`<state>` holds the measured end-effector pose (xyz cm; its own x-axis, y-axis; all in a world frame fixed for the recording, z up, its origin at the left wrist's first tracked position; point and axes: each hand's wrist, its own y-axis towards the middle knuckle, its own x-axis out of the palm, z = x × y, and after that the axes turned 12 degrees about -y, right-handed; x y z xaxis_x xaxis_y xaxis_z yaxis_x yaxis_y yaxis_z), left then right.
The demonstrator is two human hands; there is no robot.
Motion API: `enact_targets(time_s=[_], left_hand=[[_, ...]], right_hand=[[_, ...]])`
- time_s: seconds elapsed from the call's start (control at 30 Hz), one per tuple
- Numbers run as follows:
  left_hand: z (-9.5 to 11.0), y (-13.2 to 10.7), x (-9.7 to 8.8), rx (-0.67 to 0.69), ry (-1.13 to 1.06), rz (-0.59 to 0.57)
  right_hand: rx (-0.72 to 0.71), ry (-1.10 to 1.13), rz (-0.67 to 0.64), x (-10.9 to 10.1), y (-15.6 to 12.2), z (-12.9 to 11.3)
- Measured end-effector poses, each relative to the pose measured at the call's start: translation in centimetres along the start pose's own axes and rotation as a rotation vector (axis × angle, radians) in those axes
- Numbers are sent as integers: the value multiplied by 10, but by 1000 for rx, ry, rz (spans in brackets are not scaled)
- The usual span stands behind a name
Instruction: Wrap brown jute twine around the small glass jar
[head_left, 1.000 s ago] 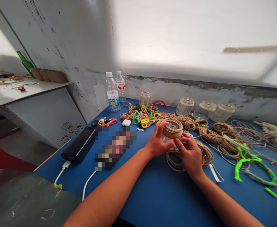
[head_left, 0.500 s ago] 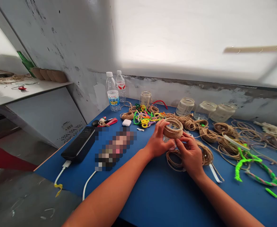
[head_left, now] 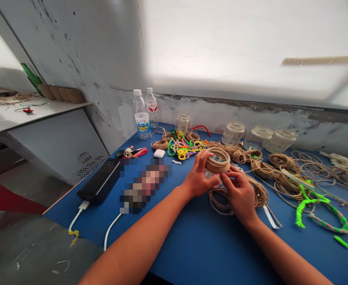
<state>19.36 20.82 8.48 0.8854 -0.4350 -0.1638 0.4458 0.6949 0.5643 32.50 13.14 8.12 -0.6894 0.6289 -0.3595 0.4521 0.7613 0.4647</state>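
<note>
room: a stained, peeling concrete wall [head_left: 73, 71] rose behind the work, and a white shelf [head_left: 37, 114] at the left held a green glass bottle [head_left: 33, 77] and a row of brown paper cups [head_left: 61, 95].
table: a blue table [head_left: 197, 249] ran along the wall and carried everything else.
back edge: two plastic water bottles [head_left: 142, 114] stood at the left, with four glass jars [head_left: 232, 133] spread along the wall to their right.
right side: loose coils of jute twine [head_left: 283, 186] covered this end, and a bright green pipe cleaner [head_left: 310, 202] lay across them.
left side: a black power bank [head_left: 99, 181] lay with a white cable [head_left: 79, 215] running from it, just beside a pixelated object [head_left: 144, 186] too blurred to name.
middle: a tangle of multicoloured pipe cleaners [head_left: 182, 148] lay near the back edge.
left hand [head_left: 200, 178]: closed, its fingers curled around the left side of the jar.
right hand [head_left: 239, 194]: closed, its fingertips [head_left: 232, 171] pressed on the lower right of the jar.
jar: a twine-wrapped glass jar [head_left: 218, 160] was held tilted between both hands, above a loose twine coil [head_left: 218, 200], with clear glass showing below the wrapped band.
small things: a white earbud case [head_left: 159, 153] and a bunch of keys [head_left: 129, 152] lay near the pipe cleaners.
</note>
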Motion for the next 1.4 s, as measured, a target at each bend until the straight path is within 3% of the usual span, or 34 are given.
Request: enact_targets(time_s=[1.4], left_hand=[[4,3,1,-42,-82,35]], right_hand=[[5,10,-5,0,1,1]])
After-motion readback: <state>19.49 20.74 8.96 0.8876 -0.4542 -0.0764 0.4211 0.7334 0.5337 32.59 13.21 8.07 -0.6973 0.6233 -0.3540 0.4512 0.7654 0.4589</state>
